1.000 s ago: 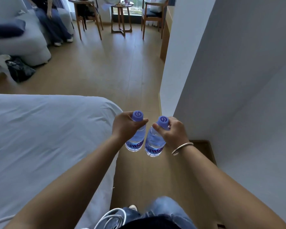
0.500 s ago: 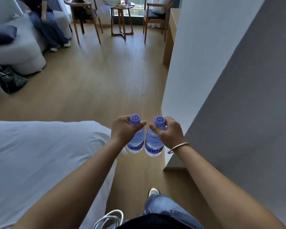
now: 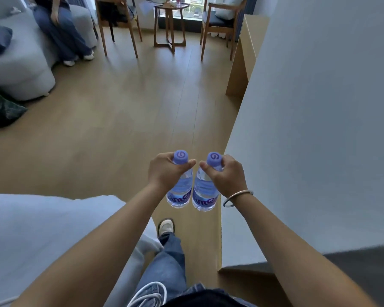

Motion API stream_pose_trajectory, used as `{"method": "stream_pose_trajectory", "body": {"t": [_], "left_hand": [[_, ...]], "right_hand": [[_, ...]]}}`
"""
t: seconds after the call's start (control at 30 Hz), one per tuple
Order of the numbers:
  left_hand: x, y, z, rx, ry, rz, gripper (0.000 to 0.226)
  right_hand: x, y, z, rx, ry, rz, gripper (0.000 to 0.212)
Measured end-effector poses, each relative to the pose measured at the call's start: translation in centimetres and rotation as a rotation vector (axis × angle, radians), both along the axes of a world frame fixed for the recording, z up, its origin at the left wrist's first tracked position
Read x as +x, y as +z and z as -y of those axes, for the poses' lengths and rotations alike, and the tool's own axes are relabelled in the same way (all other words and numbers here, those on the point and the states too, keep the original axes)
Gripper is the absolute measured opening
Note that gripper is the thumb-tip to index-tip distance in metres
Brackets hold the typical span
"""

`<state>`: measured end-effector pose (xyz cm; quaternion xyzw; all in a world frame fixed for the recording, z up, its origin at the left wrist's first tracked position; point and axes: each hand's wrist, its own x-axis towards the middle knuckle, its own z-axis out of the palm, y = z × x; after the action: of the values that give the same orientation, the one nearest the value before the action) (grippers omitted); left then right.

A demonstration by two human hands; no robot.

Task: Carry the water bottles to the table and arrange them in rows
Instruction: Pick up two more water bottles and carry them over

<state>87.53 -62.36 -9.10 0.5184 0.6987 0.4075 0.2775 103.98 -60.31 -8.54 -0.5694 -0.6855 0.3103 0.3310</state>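
Observation:
Two clear water bottles with purple caps hang upright side by side above the wooden floor. My left hand (image 3: 167, 171) grips the left bottle (image 3: 179, 193) round its neck. My right hand (image 3: 225, 176), with a metal bangle on the wrist, grips the right bottle (image 3: 205, 194) the same way. The bottles almost touch. A small round wooden table (image 3: 171, 9) stands far ahead by the window, with a few small things on it.
A white bed (image 3: 42, 235) fills the lower left. A grey wall (image 3: 319, 129) runs along my right, with a wooden desk (image 3: 242, 63) past its corner. Two wooden chairs (image 3: 118, 21) flank the table. A person sits on a grey sofa (image 3: 16, 69); a dark bag (image 3: 2, 109) lies on the floor.
I have walked forward past the bed's corner with both bottles; the chairs, table and sofa have come nearer. My grips on the bottles are unchanged.

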Motion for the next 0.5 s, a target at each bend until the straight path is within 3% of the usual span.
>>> {"method": "stream_pose_trajectory", "body": {"t": [0.2, 0.5], "left_hand": [[-4.7, 0.2, -13.5, -0.021, -0.054, 0.065, 0.042], [-9.0, 1.3, -30.6, -0.032, -0.139, 0.122, 0.026]], "right_hand": [[-4.7, 0.2, -12.6, 0.021, -0.068, 0.016, 0.034], [-9.1, 1.4, -26.9, 0.01, -0.188, -0.025, 0.034]]}}
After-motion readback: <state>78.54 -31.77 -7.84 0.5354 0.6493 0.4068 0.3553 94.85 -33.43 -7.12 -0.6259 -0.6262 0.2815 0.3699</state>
